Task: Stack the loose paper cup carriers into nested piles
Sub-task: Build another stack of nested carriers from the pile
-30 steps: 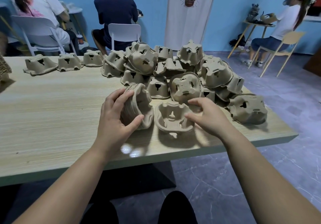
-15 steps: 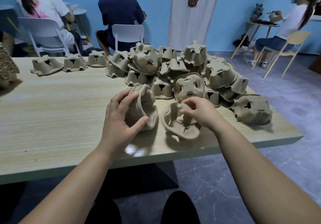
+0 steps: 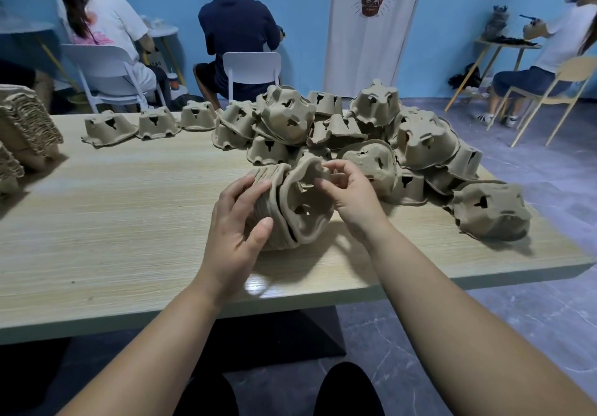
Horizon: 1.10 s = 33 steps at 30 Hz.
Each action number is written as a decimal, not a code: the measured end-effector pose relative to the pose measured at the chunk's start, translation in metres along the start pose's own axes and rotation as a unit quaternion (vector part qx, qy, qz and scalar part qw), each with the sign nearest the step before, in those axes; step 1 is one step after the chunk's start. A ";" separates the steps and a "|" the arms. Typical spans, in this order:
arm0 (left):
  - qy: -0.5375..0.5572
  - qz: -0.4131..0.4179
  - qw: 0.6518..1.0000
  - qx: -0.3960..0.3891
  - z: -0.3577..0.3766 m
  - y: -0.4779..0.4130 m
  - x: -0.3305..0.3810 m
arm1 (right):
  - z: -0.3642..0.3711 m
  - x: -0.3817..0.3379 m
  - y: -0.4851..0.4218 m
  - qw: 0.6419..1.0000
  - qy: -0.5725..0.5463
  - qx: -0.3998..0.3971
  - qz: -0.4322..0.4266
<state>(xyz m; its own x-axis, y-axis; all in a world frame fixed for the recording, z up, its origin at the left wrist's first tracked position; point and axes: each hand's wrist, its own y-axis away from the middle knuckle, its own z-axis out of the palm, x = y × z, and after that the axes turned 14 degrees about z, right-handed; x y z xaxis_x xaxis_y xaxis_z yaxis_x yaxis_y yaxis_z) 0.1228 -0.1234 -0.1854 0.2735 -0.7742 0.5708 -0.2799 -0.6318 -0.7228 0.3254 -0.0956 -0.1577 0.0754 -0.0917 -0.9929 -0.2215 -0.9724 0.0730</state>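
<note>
Tipped up since before, the loose carrier [image 3: 303, 204] stood on edge, hollow rightward, against the nested pile [image 3: 272, 173] clasped by the left grip [image 3: 235, 231], right grip [image 3: 352, 196] pinching its rim.

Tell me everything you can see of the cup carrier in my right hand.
The carrier is brown moulded paper pulp, with cup wells and dark cutouts. Tipped on its side with the hollow showing, its upper rim is pinched by the right hand. It leans against the nested pile that the left hand holds on edge on the table.
</note>
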 end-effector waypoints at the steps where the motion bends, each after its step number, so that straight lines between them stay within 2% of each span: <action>1: 0.000 -0.005 1.000 0.003 0.001 -0.001 0.001 | 0.002 0.000 -0.001 1.000 -0.006 -0.001 -0.003; 5: -0.036 -0.009 0.999 0.024 0.009 -0.002 0.007 | 0.001 0.000 -0.001 0.999 -0.034 -0.017 0.009; 9: -0.055 -0.006 0.998 0.043 0.016 -0.004 0.009 | 0.002 0.003 -0.001 0.996 -0.036 -0.084 0.013; 14: -0.067 -0.004 0.997 0.049 0.018 -0.004 0.009 | 0.012 0.009 -0.004 0.997 -0.045 -0.054 0.016; 21: -0.083 -0.011 0.994 0.072 0.022 -0.004 0.009 | 0.017 0.017 0.004 0.997 0.059 0.040 -0.037; 26: -0.091 -0.003 0.994 0.060 0.024 -0.002 0.005 | 0.020 0.025 0.015 0.986 0.156 -0.013 -0.059; 30: -0.097 0.006 0.993 0.063 0.023 -0.002 0.005 | 0.014 0.022 0.020 0.989 0.131 -0.054 -0.037; 32: -0.095 0.002 0.994 0.062 0.023 -0.002 0.006 | -0.001 0.019 0.022 0.990 0.125 -0.027 -0.066; 33: -0.095 -0.001 0.994 0.061 0.023 -0.002 0.006 | -0.009 0.018 0.022 0.987 0.131 0.018 -0.093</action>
<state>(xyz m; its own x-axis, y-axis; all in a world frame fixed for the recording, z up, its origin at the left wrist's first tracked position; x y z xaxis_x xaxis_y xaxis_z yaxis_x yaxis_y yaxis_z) 0.1464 -0.1258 -0.1894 0.4454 -0.7443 0.4976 -0.1694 -0.6158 -0.7695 0.3311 -0.1203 -0.1728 0.3652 0.0308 -0.9304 -0.2136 -0.9700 -0.1159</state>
